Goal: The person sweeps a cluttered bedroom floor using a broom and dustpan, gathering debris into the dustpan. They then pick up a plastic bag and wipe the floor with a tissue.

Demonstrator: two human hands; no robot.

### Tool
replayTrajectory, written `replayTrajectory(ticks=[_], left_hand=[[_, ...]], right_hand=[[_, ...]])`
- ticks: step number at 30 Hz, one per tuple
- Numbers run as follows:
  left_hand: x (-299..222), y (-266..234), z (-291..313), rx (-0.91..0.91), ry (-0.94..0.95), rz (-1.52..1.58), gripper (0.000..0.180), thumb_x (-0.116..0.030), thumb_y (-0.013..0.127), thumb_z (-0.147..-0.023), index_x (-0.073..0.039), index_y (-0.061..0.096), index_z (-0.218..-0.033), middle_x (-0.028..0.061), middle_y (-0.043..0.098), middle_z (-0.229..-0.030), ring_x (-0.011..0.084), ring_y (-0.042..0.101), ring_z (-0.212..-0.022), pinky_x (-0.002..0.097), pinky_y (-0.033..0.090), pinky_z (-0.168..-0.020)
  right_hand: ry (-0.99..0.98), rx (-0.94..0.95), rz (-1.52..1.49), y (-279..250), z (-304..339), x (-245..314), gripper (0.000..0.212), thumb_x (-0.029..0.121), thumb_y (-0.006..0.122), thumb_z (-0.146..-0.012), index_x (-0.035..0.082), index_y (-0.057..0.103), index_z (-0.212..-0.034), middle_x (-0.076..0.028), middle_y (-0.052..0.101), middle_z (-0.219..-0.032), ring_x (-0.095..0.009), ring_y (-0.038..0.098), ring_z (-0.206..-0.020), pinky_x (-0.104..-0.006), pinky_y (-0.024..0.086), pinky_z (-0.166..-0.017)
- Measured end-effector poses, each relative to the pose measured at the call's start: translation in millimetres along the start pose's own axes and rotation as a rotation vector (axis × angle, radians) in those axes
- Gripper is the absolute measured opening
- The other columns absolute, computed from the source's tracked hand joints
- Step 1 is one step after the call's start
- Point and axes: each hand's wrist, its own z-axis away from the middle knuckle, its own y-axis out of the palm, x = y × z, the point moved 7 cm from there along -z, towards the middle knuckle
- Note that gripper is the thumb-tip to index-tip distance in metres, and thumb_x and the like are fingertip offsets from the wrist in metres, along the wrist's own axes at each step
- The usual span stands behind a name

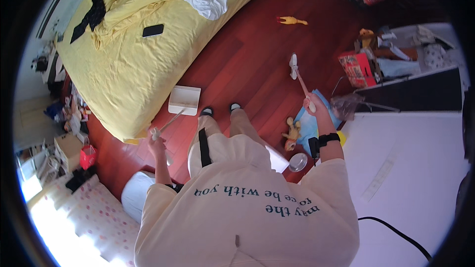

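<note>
A dark red wooden floor point(247, 59) runs beside a bed point(128, 69) under a rumpled yellow sheet, with clutter along the walls and a white surface to your right. You stand at the foot of the bed, feet just behind a white dustpan point(184, 100) that rests on the floor.

Your left hand point(156, 137) is clenched around the top of the dustpan's long pale handle; your right hand point(313, 105) is clenched around the handle of a small broom point(295, 69), whose white head points away from you, over the floor.

To sweep well, I would keep the dustpan's lip flat against the boards and hold its handle steady while you draw the broom in short strokes toward it. The broom head and the pan are well apart, so bring one to the other rather than flicking dirt across the gap.

The dustpan is a shallow white rectangle, its open side hard to make out from here. The broom is slim, with a light handle and a narrow pale head.

A yellow rubber chicken point(292, 20) lies farther off, a stuffed toy point(292, 132) and a small metal bowl point(298, 161) near your right side.
</note>
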Motion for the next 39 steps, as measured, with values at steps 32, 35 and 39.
replayTrajectory(ticks=[32,35,39], left_hand=[[139.0,-26.1,246.1,-0.384,-0.332,0.434,0.017,-0.004,0.048,-0.077,0.001,0.06,-0.087,0.0048,0.054,-0.056,0.0094,0.046,-0.039,0.025,0.034,-0.036],[149.2,-29.3,258.4,-0.406,-0.358,0.46,0.019,-0.002,0.046,-0.076,0.001,0.06,-0.088,0.0049,0.054,-0.057,0.0094,0.045,-0.04,0.0243,0.034,-0.036],[159.7,-36.0,271.5,-0.464,-0.364,0.49,0.022,0.0,0.044,-0.073,0.002,0.059,-0.089,0.0049,0.055,-0.057,0.0094,0.045,-0.04,0.0239,0.034,-0.036]], right_hand=[[-0.079,0.246,1.568,219.0,-12.3,-60.9,0.018,0.021,0.044,-0.089,0.005,0.046,-0.095,-0.006,0.049,-0.059,-0.015,0.047,-0.041,-0.0305,0.042,-0.035],[-0.131,0.242,1.604,252.5,-41.4,-71.4,0.019,0.021,0.043,-0.089,0.003,0.046,-0.095,-0.006,0.049,-0.059,-0.015,0.048,-0.042,-0.0318,0.043,-0.035],[-0.181,0.234,1.679,270.9,-68.4,-109.0,0.021,0.02,0.042,-0.089,0.001,0.047,-0.097,-0.007,0.051,-0.059,-0.016,0.05,-0.043,-0.0328,0.045,-0.037]])
